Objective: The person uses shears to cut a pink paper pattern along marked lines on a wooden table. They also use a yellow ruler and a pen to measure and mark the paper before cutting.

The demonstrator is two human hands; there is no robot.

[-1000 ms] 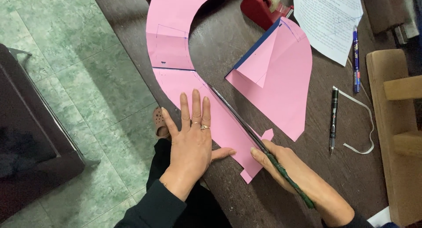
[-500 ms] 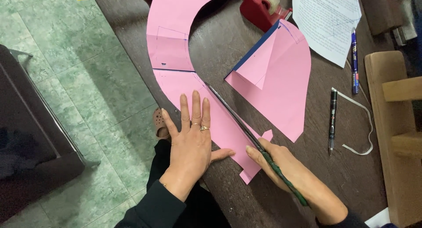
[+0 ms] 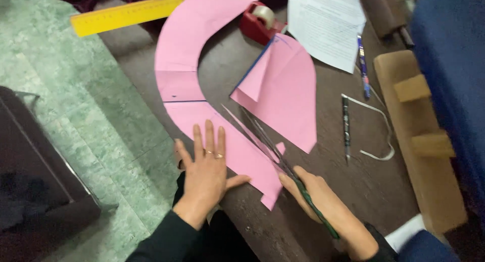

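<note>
A long curved strip of pink paper [image 3: 194, 55] lies on the dark brown table [image 3: 323, 171], running from the top centre down to the near edge. My left hand [image 3: 206, 171] lies flat on its lower end with fingers spread. My right hand [image 3: 316, 199] grips long scissors [image 3: 262, 135] with green handles. The blades are parted and lie along the inner edge of the strip. A second pink piece [image 3: 283, 98] with a folded corner and a blue edge lies just right of the blades.
A yellow ruler [image 3: 126, 12] lies at the far edge, with a red tape dispenser [image 3: 262, 22] and printed white sheets [image 3: 326, 24] beside it. Two pens [image 3: 346, 125] and a white strip [image 3: 379, 125] lie right. A wooden frame [image 3: 419, 140] stands at the right. Green floor lies left.
The view has shifted, so the ruler and more of the far table now show. The scissors' blades have opened wider along the strip. My left hand stays flat on the paper.
</note>
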